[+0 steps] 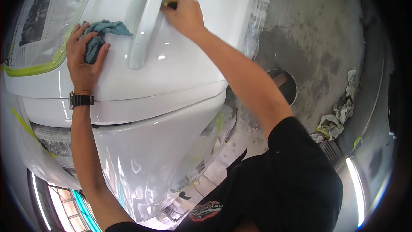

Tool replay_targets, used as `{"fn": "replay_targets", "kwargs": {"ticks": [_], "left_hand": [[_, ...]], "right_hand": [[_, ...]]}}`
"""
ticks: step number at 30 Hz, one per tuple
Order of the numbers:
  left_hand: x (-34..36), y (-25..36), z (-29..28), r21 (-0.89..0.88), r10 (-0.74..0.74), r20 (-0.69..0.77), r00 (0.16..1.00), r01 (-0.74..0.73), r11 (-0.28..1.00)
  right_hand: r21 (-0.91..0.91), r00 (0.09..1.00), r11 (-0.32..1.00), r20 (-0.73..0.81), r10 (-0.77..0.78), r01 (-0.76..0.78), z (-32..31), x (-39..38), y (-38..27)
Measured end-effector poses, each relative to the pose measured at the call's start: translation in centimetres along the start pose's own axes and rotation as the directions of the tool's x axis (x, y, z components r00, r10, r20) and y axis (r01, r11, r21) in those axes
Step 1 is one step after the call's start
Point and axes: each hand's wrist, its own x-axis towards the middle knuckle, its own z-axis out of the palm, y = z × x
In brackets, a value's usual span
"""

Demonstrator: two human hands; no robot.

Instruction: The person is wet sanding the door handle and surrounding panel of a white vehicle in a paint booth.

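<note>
A glossy white car door [184, 60] fills the view in front of me, with a white door handle [149, 21] standing out from it. My left hand [84, 62], with a dark watch at the wrist, rests on the door left of the handle. Its curved fingers hold a crumpled teal cloth [108, 27] against the paint. Just right of the handle's upper end is my right hand [187, 15], slightly blurred and closed. Pinched in its fingers is a small yellow and dark piece [171, 3], close to the handle; most of it is hidden.
Plastic film and newspaper [40, 21] cover the window, edged with yellow-green tape [36, 69]. More masking [257, 17] runs along the door's right edge. On the grey floor stand a round dark container [288, 88] and crumpled paper [331, 126] by the wall.
</note>
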Motion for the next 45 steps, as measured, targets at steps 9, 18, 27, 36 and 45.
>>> {"fn": "replay_targets", "kwargs": {"ticks": [9,18,27,36,45], "left_hand": [[-0.1,0.1,0.1,0.039,-0.007,0.015,1.000,0.006,0.999],[0.1,0.2,-0.3,0.015,-0.025,0.048,0.999,0.025,1.000],[-0.2,0.0,-0.2,0.002,-0.015,0.041,0.999,0.015,1.000],[0.0,-0.3,-0.1,0.023,-0.016,0.039,0.999,0.015,1.000],[-0.3,-0.2,-0.2,0.002,-0.021,0.036,0.999,0.021,1.000]], "right_hand": [[-0.033,0.989,0.994,-0.104,-0.107,0.104,-1.5,-0.5,0.7],[-0.615,0.824,0.548,0.440,-0.358,0.567,-5.8,-2.0,1.7],[-0.597,0.792,0.521,0.482,-0.375,0.610,-5.8,-2.2,1.0],[-0.519,0.797,0.675,0.578,-0.176,0.526,-4.0,-4.7,-0.2],[-0.517,0.747,0.560,0.580,-0.327,0.647,-5.3,-4.1,0.6]]}}
